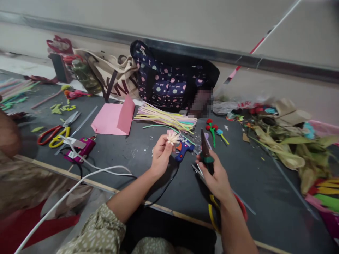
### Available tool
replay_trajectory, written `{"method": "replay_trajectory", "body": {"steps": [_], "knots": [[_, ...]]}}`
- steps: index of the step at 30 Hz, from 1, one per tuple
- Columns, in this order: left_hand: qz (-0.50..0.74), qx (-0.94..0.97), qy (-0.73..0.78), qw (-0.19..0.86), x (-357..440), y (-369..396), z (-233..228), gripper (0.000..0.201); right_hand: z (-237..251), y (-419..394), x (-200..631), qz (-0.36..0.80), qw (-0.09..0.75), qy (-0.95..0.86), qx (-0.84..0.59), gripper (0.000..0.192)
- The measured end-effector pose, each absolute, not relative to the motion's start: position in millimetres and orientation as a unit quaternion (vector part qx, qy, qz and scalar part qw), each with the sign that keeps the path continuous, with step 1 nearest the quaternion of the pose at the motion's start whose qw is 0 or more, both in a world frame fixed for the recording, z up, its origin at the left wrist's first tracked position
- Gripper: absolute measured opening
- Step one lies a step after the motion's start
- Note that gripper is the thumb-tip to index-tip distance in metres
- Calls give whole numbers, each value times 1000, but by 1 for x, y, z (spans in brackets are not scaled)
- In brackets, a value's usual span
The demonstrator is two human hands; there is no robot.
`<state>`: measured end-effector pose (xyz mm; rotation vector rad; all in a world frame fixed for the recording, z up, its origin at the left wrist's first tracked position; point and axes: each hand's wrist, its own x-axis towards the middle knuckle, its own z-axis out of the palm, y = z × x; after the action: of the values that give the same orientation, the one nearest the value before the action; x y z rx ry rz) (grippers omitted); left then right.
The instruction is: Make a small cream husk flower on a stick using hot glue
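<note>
A cream flower-like piece (172, 138) with narrow, spreading petals is pinched at the fingertips of the left hand (160, 155), raised above the desk (261, 173). The right hand (217, 174) is wrapped around the handle of a dark tool (207, 158) with a green band (its pointed end aims away from the person). Between the two hands, slightly farther out, lies a blue glue gun (181, 153) with an orange trigger, its black cord running down past the left wrist. Under the right hand and forearm are scissors (213, 213) with yellow and red handles, partly hidden. Just beyond the right hand are red pompom flowers (214, 136) on green stems and a blue flower (219, 132) on a yellow stem. Straight beyond the left hand is a bundle of pastel fuzzy sticks (161, 116); to that hand's left are a folded pink sheet (111, 118), a magenta device (88, 146) and a second pair of scissors (69, 121). Well to the right of the right hand lies a heap of dry husks (291, 158). Farthest beyond both hands stand a patterned navy bag (165, 84) and a beige tote (120, 79).
</note>
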<state>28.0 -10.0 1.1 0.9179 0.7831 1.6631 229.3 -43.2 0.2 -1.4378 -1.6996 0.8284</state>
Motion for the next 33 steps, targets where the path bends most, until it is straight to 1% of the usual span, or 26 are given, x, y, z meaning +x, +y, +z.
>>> {"method": "replay_trajectory", "body": {"steps": [2,4,8,11,15,20,23,26,29,33], "knots": [[681,382,320,536,29,-11,2,25,-3,-45,227,299,374,-679,-557,50],[658,375,313,573,32,-13,2,26,0,-48,224,297,391,-673,-553,47],[589,357,283,668,40,-19,1,29,14,-51,215,351,462,-614,-534,41],[525,366,274,718,47,-23,-1,32,25,-48,210,397,506,-570,-512,42],[480,370,292,740,53,-26,-4,35,31,-40,208,414,516,-544,-516,48],[464,381,312,737,55,-23,-6,36,29,-30,214,427,507,-541,-518,48],[487,371,320,723,53,-19,-6,36,30,-31,229,397,449,-584,-547,49],[522,346,330,707,48,-14,-4,34,27,-47,249,302,326,-645,-622,54],[562,317,332,688,45,-9,-2,29,15,-78,266,242,215,-688,-650,48],[611,294,340,652,43,-6,-1,23,-7,-119,284,183,139,-713,-663,44]]}}
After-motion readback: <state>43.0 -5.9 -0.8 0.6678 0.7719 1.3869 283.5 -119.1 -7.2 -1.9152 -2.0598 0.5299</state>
